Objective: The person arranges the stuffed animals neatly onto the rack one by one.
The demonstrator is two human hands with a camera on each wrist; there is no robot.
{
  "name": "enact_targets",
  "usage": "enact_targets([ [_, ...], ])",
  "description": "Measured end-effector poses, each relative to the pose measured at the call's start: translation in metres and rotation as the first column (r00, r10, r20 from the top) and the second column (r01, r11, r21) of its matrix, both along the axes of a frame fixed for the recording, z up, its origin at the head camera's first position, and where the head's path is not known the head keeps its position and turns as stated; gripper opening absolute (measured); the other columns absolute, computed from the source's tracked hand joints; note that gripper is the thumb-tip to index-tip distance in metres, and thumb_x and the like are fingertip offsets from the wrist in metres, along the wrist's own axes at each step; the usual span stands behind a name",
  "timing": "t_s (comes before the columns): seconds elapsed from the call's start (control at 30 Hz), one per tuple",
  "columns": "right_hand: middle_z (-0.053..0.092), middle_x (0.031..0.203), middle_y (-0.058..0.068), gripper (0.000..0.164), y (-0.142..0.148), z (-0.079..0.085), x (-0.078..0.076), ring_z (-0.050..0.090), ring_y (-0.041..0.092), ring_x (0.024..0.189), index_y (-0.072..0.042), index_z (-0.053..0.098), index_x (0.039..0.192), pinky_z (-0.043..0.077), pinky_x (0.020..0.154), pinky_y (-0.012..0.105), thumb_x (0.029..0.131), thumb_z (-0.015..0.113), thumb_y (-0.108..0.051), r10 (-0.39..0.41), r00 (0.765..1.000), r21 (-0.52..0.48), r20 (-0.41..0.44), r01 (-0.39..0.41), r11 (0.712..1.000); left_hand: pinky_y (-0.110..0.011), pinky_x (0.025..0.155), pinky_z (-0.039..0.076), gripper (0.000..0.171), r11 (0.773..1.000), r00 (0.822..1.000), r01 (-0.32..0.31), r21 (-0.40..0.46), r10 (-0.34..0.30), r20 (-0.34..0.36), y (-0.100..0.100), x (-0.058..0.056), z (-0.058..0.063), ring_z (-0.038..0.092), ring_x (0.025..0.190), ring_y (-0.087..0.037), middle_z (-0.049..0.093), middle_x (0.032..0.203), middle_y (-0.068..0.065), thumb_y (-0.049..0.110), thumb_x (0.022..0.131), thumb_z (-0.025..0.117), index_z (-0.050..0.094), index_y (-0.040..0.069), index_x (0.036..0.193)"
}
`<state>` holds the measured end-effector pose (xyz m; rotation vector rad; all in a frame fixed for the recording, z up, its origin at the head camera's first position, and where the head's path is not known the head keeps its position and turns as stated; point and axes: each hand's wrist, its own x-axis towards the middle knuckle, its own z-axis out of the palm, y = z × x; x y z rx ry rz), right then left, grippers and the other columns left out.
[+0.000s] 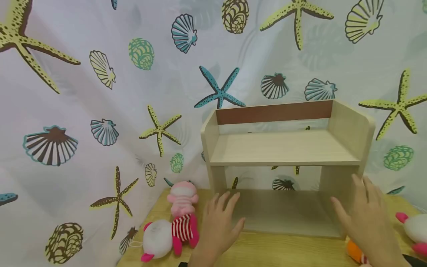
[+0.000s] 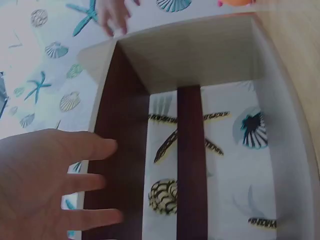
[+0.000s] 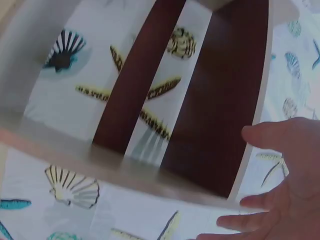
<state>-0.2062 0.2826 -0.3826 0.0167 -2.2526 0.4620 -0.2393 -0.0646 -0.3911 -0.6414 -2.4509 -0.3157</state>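
Note:
A pale wooden two-tier shelf [image 1: 287, 148] with a brown back strip stands upright on the table. My left hand [image 1: 217, 226], its fingers spread, is in front of the shelf's lower left side. In the left wrist view the left hand [image 2: 55, 180] overlaps the shelf's edge; whether it touches cannot be told. My right hand [image 1: 370, 218] is spread by the lower right side panel. From the right wrist, the right hand's thumb [image 3: 270, 135] appears at or near the edge of the shelf [image 3: 220, 110]. Neither hand holds anything.
A pink plush toy [image 1: 183, 198] and a white plush toy with a striped body [image 1: 158, 239] lie left of the shelf on the wooden table [image 1: 273, 252]. An orange toy [image 1: 355, 252] is partly hidden by the right hand. Another white-and-pink plush [image 1: 417, 230] is at far right.

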Motion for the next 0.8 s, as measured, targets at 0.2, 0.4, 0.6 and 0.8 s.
enact_targets([
  [0.2,0.029,0.131,0.053,0.079,0.031,0.016,-0.025,0.035,0.067,0.117,0.024,0.014,0.143,0.03,0.094,0.074,0.093,0.064,-0.012,0.002,0.993,-0.121,0.12,0.013,0.993,-0.044,0.067,0.053,0.041,0.999,0.99,-0.023,-0.045,0.029,0.137,-0.05,-0.006,0.001,0.066,0.083,-0.03,0.069,0.097,-0.007,0.031,0.082,0.078,0.068,0.013,0.118],
  [0.4,0.049,0.098,0.051,0.058,0.044,0.027,-0.042,0.056,0.063,0.08,0.024,0.027,0.13,0.049,0.06,0.065,0.097,0.057,-0.014,0.017,0.975,-0.18,0.222,0.024,0.983,-0.044,0.056,0.049,0.029,0.995,0.948,-0.104,-0.007,0.101,0.303,-0.097,-0.008,0.0,0.062,0.074,-0.025,0.065,0.089,-0.003,0.019,0.082,0.076,0.065,0.014,0.109],
  [0.6,0.05,0.062,0.025,0.025,0.049,0.028,-0.045,0.049,0.038,0.05,0.01,0.043,0.094,0.036,0.041,0.042,0.096,0.055,-0.011,-0.054,0.991,-0.168,0.125,0.075,0.983,-0.054,0.067,0.051,0.04,0.965,0.871,-0.258,-0.051,0.255,0.421,-0.139,-0.011,-0.004,0.065,0.086,-0.036,0.067,0.1,-0.013,0.02,0.082,0.076,0.066,0.012,0.12],
  [0.8,0.05,0.062,0.025,0.026,0.049,0.033,-0.041,0.05,0.037,0.049,0.012,0.044,0.09,0.038,0.039,0.042,0.095,0.056,-0.011,-0.054,0.987,-0.163,0.148,0.078,0.984,-0.065,0.077,0.048,0.05,0.937,0.817,-0.331,-0.109,0.343,0.463,-0.157,-0.018,-0.015,0.059,0.104,-0.046,0.062,0.117,-0.02,0.021,0.08,0.076,0.064,0.008,0.127],
])
